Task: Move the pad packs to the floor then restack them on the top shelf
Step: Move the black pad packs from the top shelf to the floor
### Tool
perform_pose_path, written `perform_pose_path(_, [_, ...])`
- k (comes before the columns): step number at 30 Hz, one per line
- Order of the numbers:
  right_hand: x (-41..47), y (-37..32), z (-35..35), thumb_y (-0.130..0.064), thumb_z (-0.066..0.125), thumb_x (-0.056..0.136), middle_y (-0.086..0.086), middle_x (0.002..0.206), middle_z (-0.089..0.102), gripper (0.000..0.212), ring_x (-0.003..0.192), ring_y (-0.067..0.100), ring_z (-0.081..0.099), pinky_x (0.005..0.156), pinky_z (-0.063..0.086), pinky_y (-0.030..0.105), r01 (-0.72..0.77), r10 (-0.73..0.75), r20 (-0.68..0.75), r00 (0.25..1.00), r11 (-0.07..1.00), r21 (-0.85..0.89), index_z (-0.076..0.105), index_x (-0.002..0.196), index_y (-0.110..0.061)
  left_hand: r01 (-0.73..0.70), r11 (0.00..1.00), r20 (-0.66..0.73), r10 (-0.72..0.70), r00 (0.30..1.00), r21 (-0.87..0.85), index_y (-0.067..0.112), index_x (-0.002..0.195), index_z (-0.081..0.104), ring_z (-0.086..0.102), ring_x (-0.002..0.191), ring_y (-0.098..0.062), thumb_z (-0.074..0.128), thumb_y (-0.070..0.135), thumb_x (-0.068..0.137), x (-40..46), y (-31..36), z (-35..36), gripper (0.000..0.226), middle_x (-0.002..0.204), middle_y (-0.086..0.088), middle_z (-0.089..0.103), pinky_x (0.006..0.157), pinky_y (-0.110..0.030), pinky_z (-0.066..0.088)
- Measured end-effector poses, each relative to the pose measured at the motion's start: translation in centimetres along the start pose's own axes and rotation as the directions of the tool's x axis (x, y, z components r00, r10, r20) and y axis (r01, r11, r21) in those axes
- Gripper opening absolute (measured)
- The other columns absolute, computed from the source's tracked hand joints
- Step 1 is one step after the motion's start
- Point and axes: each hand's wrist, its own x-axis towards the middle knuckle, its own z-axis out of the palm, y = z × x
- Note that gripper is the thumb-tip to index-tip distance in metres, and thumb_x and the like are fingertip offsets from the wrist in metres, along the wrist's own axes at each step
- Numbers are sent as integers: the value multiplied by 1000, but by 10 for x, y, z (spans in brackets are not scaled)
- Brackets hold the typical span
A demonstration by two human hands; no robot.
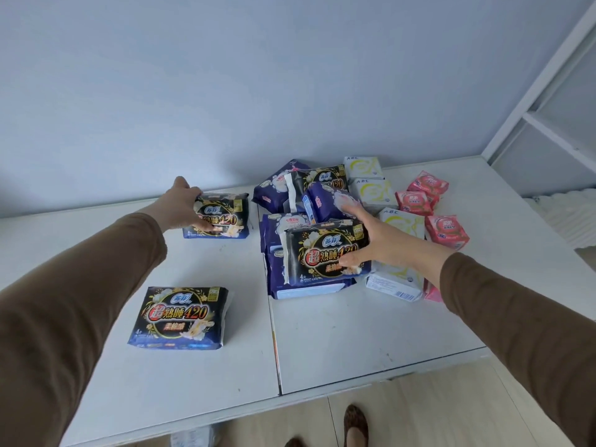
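Both hands out over the white top shelf (322, 333). Left hand (180, 204) curled round a black 420 pad pack (222, 216) near the wall; right hand (374, 243) pinching another black 420 pack (322, 256) atop the jumbled pile of purple packs (277, 191). Third black pack (180, 317) lies flat, apart, front left. White ABC packs (374, 191) and pink packs (446, 232) sit right of the pile. Packs look light, soft, squashy, with glossy film likely slippery; best gripped across the short edges, thumb on top.
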Motion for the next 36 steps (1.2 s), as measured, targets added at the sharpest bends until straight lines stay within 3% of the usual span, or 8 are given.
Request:
perform_pose_path(7, [-13, 0, 14, -15, 87, 64, -3, 127, 59, 95, 109, 14, 66, 84, 58, 29, -28, 49, -69, 996, 961, 276, 36, 141, -39, -61, 985, 8, 63, 998, -164, 25, 107, 51, 58, 90, -26, 90, 29, 66, -40, 10, -17, 56, 103, -4, 64, 74, -35, 48])
perform_pose_path(13, [-45, 2, 41, -8, 92, 56, 9, 119, 69, 83, 110, 26, 68, 84, 60, 40, 10, 44, -99, 994, 875, 484, 51, 127, -19, -87, 959, -83, 67, 994, -268, 30, 102, 51, 57, 81, -10, 90, 36, 65, -94, 30, -33, 54, 93, 6, 64, 61, -28, 42])
perform_pose_path(17, [-79, -4, 60, -14, 91, 54, 7, 113, 71, 73, 104, 19, 70, 75, 57, 26, 58, -19, -89, 996, 886, 461, 54, 117, -20, -94, 943, -151, 48, 987, -318, 32, 101, 53, 59, 82, -16, 90, 36, 64, -151, 46, -40, 52, 91, 7, 65, 63, -27, 42])
perform_pose_path(23, [-158, 5, 100, -2, 83, 74, 8, 110, 68, 53, 94, 22, 68, 75, 53, 44, 135, -116, -74, 991, 919, 370, 53, 113, -23, -75, 927, -193, 3, 981, -367, 29, 102, 56, 63, 84, -22, 91, 34, 63, -272, 69, -28, 53, 93, 0, 69, 74, -32, 48])
perform_pose_path(26, [-203, 17, 130, 1, 82, 74, 9, 115, 66, 57, 89, 15, 72, 67, 62, 38, 105, -102, -28, 994, 917, 386, 53, 116, -25, -53, 916, -173, -18, 985, -397, 31, 101, 57, 62, 81, -20, 91, 32, 62, -341, 78, -9, 52, 90, 5, 69, 67, -29, 49])
perform_pose_path(31, [-258, 46, 184, 2, 83, 73, 12, 123, 69, 76, 117, 29, 64, 105, 48, 51, -36, -6, 118, 993, 936, 350, 47, 138, -14, 10, 900, -42, -32, 999, -436, 34, 107, 58, 67, 93, -20, 92, 29, 63, -431, 74, 43, 56, 102, 4, 70, 87, -37, 52])
perform_pose_path(34, [-277, 59, 219, 2, 83, 73, 11, 123, 69, 74, 118, 32, 63, 106, 46, 52, -84, 30, 190, 981, 956, 280, 48, 135, -17, 45, 913, 19, -40, 999, -406, 34, 104, 58, 67, 91, -18, 90, 32, 64, -467, 62, 77, 51, 98, 7, 70, 76, -32, 52])
perform_pose_path(36, [-286, 68, 244, 5, 83, 72, 2, 113, 74, 65, 111, 26, 68, 92, 56, 37, -106, 47, 201, 978, 951, 291, 52, 125, -18, 68, 911, 64, -46, 997, -407, 33, 105, 58, 67, 90, -19, 90, 31, 64, -482, 51, 102, 52, 98, 6, 70, 77, -34, 54])
